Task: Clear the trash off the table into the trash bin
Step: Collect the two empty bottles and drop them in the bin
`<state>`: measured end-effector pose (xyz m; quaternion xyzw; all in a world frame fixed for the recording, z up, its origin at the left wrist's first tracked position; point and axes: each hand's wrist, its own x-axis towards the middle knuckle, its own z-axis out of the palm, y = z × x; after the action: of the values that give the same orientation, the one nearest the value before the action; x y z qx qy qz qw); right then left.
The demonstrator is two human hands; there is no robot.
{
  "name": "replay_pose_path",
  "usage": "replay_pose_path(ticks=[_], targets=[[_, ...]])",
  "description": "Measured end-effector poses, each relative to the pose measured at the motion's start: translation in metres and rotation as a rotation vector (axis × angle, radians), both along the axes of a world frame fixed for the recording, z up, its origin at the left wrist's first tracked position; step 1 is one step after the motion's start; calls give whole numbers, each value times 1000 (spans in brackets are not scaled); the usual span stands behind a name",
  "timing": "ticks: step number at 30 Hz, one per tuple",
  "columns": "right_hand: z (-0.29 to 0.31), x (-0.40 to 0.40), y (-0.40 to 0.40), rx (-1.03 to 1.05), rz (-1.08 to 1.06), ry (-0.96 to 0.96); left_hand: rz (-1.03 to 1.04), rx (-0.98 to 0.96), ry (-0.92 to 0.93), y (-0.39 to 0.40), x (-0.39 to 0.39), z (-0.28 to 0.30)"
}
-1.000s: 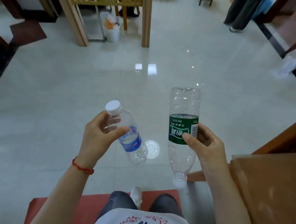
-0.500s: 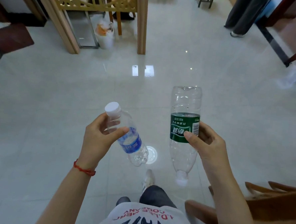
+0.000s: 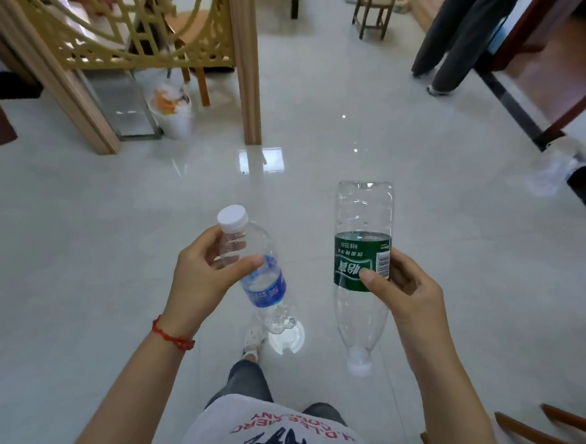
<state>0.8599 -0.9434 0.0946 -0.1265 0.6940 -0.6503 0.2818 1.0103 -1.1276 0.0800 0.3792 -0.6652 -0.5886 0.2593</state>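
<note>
The small clear plastic bottle with a blue label and white cap sits tilted in the left hand, cap up and away, fingers closed around its neck and shoulder. The taller clear plastic bottle with a green label hangs upside down, its white cap toward the floor, in the right hand, which is wrapped around the label band. Both look empty, so they should handle light and crush easily.

Compared with a second ago, the red seat and the wooden table edge at the right have dropped out of view, and the white trash bin lined with a bag now sits larger and nearer the wooden lattice screen. That suggests the person is walking away from the table toward the bin, carrying both pieces, with the drop not yet made.

The glossy pale tiled floor ahead is open. The screen's wooden post stands just right of the bin, and another person's grey trouser legs stand far right, well clear of the path
</note>
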Motion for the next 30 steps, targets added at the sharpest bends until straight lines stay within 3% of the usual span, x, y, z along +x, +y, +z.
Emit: replay_pose_path(ticks=[14,21,30], targets=[[4,-93,-117,4,-295,14,-294,-39,-5,-165,-159,9],[-2,-134,-100,14,-491,-7,-519,13,-9,-148,-250,4],[-9,-182,-27,-3,-820,-9,-852,7,-56,-72,-368,6]])
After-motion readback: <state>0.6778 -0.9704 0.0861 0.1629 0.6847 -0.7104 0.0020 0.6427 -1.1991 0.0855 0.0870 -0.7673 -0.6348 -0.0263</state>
